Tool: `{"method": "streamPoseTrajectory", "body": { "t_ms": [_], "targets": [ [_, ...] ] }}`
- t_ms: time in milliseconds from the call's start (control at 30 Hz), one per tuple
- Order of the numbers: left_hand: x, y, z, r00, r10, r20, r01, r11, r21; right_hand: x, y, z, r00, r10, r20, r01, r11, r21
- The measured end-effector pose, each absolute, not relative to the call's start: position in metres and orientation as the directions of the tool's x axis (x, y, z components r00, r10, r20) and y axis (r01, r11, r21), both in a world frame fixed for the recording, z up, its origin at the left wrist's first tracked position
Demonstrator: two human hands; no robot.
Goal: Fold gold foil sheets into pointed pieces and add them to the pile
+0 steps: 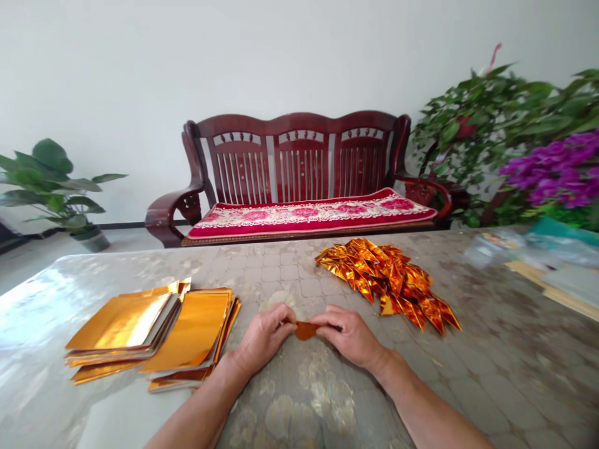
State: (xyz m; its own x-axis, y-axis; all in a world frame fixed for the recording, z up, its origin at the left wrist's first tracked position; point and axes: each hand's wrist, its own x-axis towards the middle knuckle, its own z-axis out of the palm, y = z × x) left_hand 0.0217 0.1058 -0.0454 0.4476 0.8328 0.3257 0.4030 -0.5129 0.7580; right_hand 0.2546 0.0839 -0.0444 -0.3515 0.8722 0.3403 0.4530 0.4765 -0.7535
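Between my two hands is a small orange foil piece [306, 330], curved along its lower edge. My left hand [267, 333] pinches its left end with the fingertips, and my right hand [350, 333] grips the right end the same way. Left of my hands lie two overlapping stacks of gold foil sheets, one farther left [119, 321] and one nearer my left forearm [194, 327]. Beyond my right hand is a heap of folded, pointed orange foil pieces [388, 274].
A patterned cover lies over the table [281, 411]. Plastic bags [496, 246] and flat card pieces [556, 287] sit at the right. Behind the table stands a wooden bench [302, 162], with a potted plant [56, 187] at left and purple flowers [556, 168] at right.
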Motion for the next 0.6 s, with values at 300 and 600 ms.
{"method": "streamPoseTrajectory", "body": {
  "t_ms": [300, 600],
  "targets": [
    [0.0198, 0.1052, -0.0383, 0.583, 0.727, 0.362, 0.318, -0.614, 0.722, 0.2563, 0.0837, -0.0443, -0.378, 0.847, 0.373, 0.48, 0.524, -0.704],
    [0.0223, 0.1077, -0.0463, 0.488, 0.823, 0.293, 0.372, -0.499, 0.782, 0.2575, 0.0832, -0.0436, -0.421, 0.816, 0.397, 0.503, 0.574, -0.646]
  ]
}}
